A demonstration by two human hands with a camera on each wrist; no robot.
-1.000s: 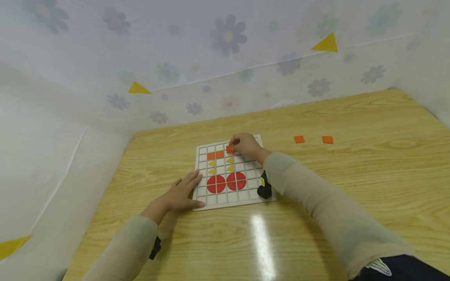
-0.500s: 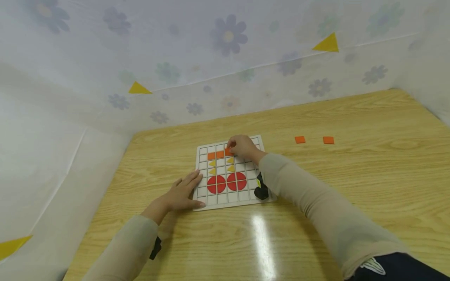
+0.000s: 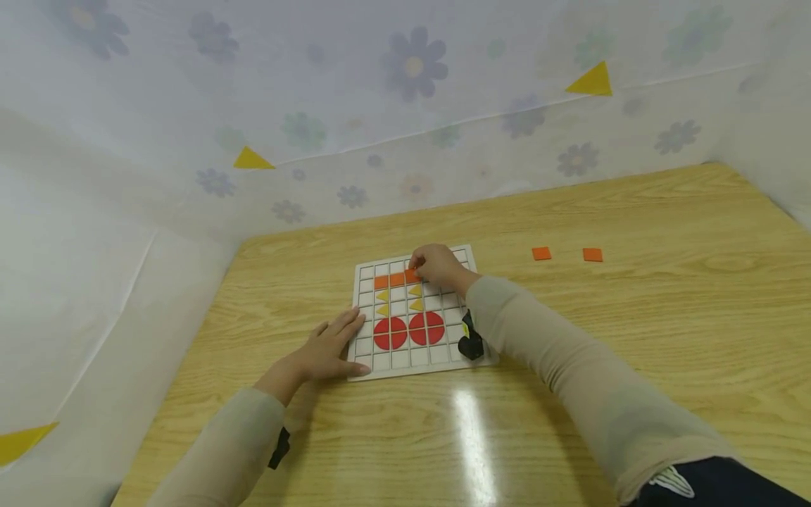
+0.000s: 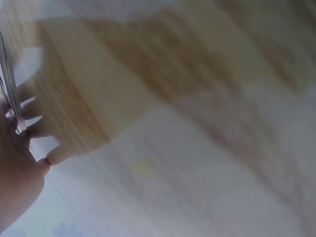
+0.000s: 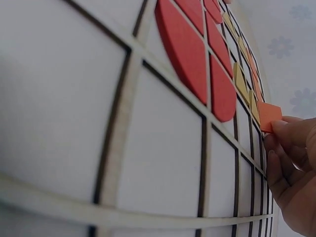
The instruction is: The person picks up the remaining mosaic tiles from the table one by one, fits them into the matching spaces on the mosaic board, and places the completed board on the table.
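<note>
A white board with a raised grid [image 3: 437, 358] lies on the wooden table. My left hand [image 3: 326, 351] rests along the board's left edge, fingers spread and straight. Between thumb and fingertips, my right hand [image 3: 439, 265] pinches an orange square tile [image 5: 269, 116] at a cell in the upper part of the board; the right wrist view shows it tilted. To its left, orange square tiles [image 3: 389, 280] sit in the same row. Below are several yellow triangles [image 3: 383, 296] and two red circles [image 3: 389, 333] made of quarter pieces. My right hand hides some upper right cells.
Two loose orange square tiles, one nearer [image 3: 541, 253] and one farther right [image 3: 592, 255], lie on the table right of the board. A flower-printed white curtain [image 3: 355, 98] with yellow triangles stands behind and beside the table [image 3: 671, 331].
My right hand has moved slightly left and down, bringing the orange tile to the end of the orange row; it has stayed there for the last half second. My left hand has stayed put.
</note>
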